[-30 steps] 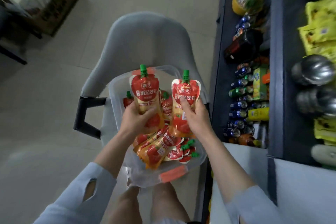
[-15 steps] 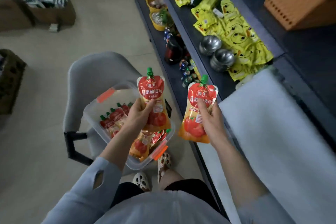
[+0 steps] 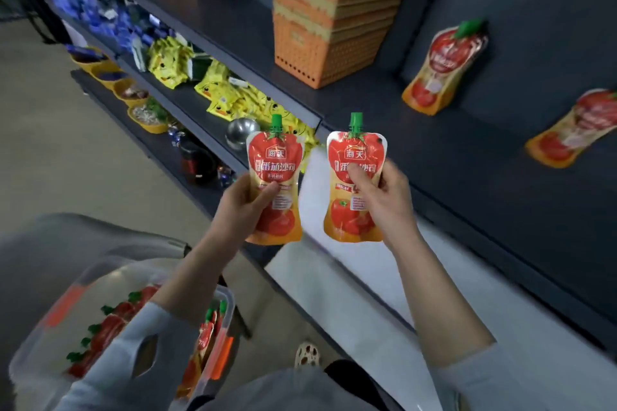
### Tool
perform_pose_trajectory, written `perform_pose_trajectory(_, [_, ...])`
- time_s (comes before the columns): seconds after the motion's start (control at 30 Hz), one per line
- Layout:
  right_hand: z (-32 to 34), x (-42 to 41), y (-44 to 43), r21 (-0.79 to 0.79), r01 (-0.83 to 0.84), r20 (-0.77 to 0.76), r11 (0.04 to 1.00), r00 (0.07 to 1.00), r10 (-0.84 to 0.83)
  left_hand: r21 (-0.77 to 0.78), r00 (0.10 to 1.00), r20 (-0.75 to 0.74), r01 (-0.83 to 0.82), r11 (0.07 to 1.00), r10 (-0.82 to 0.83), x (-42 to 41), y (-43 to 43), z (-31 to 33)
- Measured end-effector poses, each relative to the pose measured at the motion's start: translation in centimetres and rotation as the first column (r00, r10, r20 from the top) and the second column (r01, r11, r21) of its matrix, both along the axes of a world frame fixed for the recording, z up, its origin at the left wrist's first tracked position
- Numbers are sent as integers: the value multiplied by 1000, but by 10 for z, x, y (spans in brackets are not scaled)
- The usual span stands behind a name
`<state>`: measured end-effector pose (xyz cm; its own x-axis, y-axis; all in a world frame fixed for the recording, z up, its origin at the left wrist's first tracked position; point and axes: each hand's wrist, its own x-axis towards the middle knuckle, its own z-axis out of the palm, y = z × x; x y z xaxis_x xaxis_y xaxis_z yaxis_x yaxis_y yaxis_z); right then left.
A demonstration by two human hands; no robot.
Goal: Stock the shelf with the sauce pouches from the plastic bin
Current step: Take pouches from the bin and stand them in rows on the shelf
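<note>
- Both pouches are now riding higher and further right than half a second back. They were hovering just over the plastic bin (image 3: pixel 230 299) and are now sitting in front of the dark shelf (image 3: pixel 450 160). The view is swinging up too, so the bin is dropping to the lower left corner.
- The left hand (image 3: pixel 243 207) is gripping the left pouch (image 3: pixel 275 157) by its lower half, thumb lying across the front. The right hand (image 3: pixel 387 207) is holding the right pouch (image 3: pixel 354 150) the same way, fingers curling round its right edge.
- Both pouches are standing upright in the grip, long axis vertical and green caps pointing up, side by side with a narrow gap between them.
- The relation that matters is where the free shelf space is lying: ahead and to the right of the hands, between the stack of orange baskets (image 3: pixel 334 10) and the two stocked pouches (image 3: pixel 440 67) (image 3: pixel 574 130) leaning against the back panel.
- The right hand is sitting nearer that space, so its pouch is probably going in first. The left would be reaching across or following behind.
- More pouches (image 3: pixel 110 327) are waiting in the bin, so the stocking is looking only partly done.
- The pouches are soft, and each one will likely be needing a lean against the back panel to keep from slumping over.
</note>
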<state>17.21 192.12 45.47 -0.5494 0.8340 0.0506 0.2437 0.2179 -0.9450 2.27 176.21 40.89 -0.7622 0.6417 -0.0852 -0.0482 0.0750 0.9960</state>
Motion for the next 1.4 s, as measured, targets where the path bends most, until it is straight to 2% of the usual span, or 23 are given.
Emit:
perform_pose_trajectory(0.23, [70,19,102,85,143,-149,986,980,-129,108,990,-93,118,987,-109,-6,95,50])
perform_pose_trajectory(0.43, [85,13,200,106,289,-40,951,957,-286,127,983,-131,143,982,-126,-18,160,70])
perform_pose_trajectory(0.63, [70,-21,263,158,316,27,935,946,-324,158,991,-93,115,981,-101,-27,200,78])
perform_pose_trajectory(1.03, [56,-58,308,265,338,-4,903,937,-349,153,991,-18,134,979,-133,-33,241,73])
perform_pose_trajectory(1.27, [55,-54,312,290,268,18,919,958,-285,142,980,-58,195,970,-189,-26,249,77])
perform_pose_trajectory(1.33, [63,-47,306,351,295,-9,889,950,-312,139,975,-79,215,967,-205,-23,249,78])
perform_pose_trajectory(1.4, [78,-38,290,472,388,-134,792,919,-371,143,971,-92,231,962,-219,-21,249,79])
